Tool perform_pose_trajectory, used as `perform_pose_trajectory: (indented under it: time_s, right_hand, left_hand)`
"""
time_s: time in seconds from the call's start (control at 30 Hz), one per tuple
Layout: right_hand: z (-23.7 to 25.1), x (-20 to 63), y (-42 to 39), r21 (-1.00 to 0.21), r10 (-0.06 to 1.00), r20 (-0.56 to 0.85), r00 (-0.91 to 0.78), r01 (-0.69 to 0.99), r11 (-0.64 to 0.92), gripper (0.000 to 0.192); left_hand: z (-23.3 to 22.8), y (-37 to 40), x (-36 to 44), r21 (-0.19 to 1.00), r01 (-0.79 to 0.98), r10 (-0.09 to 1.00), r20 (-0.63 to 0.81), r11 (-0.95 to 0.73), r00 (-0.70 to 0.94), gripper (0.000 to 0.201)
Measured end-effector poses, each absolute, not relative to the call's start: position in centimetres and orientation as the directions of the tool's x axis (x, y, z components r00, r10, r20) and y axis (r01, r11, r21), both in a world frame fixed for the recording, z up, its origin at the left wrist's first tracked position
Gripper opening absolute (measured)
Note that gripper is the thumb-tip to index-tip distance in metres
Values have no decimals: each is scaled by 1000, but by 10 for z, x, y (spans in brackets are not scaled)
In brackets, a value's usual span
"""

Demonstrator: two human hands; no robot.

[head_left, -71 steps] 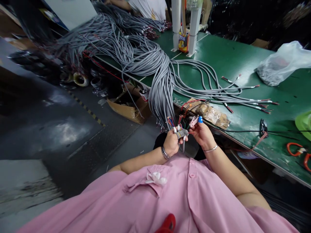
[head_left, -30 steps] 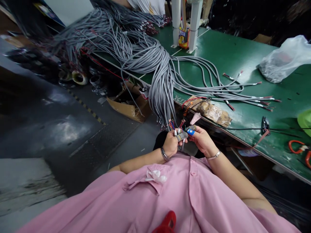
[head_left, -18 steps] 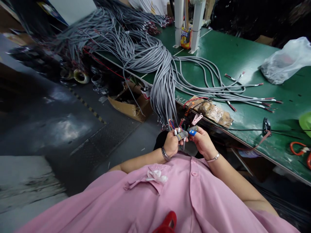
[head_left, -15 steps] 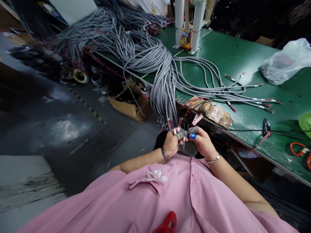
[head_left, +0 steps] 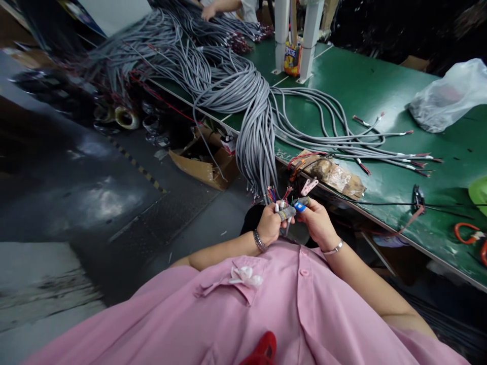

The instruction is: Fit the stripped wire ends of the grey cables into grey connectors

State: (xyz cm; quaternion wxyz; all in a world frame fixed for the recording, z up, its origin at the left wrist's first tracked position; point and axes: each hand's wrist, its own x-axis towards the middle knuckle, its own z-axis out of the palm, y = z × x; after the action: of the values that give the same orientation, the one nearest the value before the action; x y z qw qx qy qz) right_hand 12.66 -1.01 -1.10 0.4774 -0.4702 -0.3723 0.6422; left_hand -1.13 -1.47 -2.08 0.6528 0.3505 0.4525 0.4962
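My left hand (head_left: 268,225) is closed around several grey cable ends, a finger cot over its thumb. White sleeves (head_left: 282,205) and fanned-out red, blue and other thin wires (head_left: 271,193) stick up past its fingers. My right hand (head_left: 318,225) meets it from the right, thumb and forefinger pinched at the thin wires of one cable end; the exact spot is partly hidden by the fingertips. Blue tape wraps that thumb, and a grey cot covers the forefinger. Just beyond the hands, a thick bundle of grey cables (head_left: 255,126) hangs over the table edge.
The green table (head_left: 353,76) carries more cables, a taped cardboard piece (head_left: 335,175) with a pink clip (head_left: 309,186), a plastic bag (head_left: 449,96) and orange-handled scissors (head_left: 466,230). A cardboard box (head_left: 201,162) sits below the edge. Another person's hand (head_left: 208,12) is over the far cables.
My hands have drawn slightly closer together, with the right thumb shifted left toward the wires. The wire ends have moved a little right. Another person's arm has come into view at the top.
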Motion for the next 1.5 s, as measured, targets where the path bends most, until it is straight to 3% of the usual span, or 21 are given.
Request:
perform_pose_trajectory:
  time_s: [0.2,0.33,0.5,0.7,0.9,1.13,1.5]
  right_hand:
    - [-9,123,-10,-883,953,-282,-113,-358,-304,20]
    - [-10,123,-7,-752,896,-391,-211,-489,-443,23]
    - [-11,128,-4,-670,812,-455,-366,-461,-583,23]
    - [-8,129,-5,-745,848,-372,-376,-424,-515,25]
    - [-22,145,-4,-682,884,-378,-275,-563,-467,25]
    - [-27,156,27,-723,894,-420,-158,-537,-435,48]
    - [-5,142,41,-800,940,-340,-32,-516,-307,42]
  left_hand:
    - [-19,-14,-9,900,-340,962,-257,272,91,33]
    - [-21,-13,-9,882,-380,960,-258,279,106,33]
    - [-23,-14,-12,877,-380,953,-240,295,185,34]
    - [-20,-14,-12,889,-347,952,-247,297,183,33]
    - [-16,-12,-14,889,-367,960,-235,275,151,31]
    - [-8,-5,-10,882,-381,961,-245,276,131,30]
    - [-3,10,0,880,-396,965,-231,263,127,32]
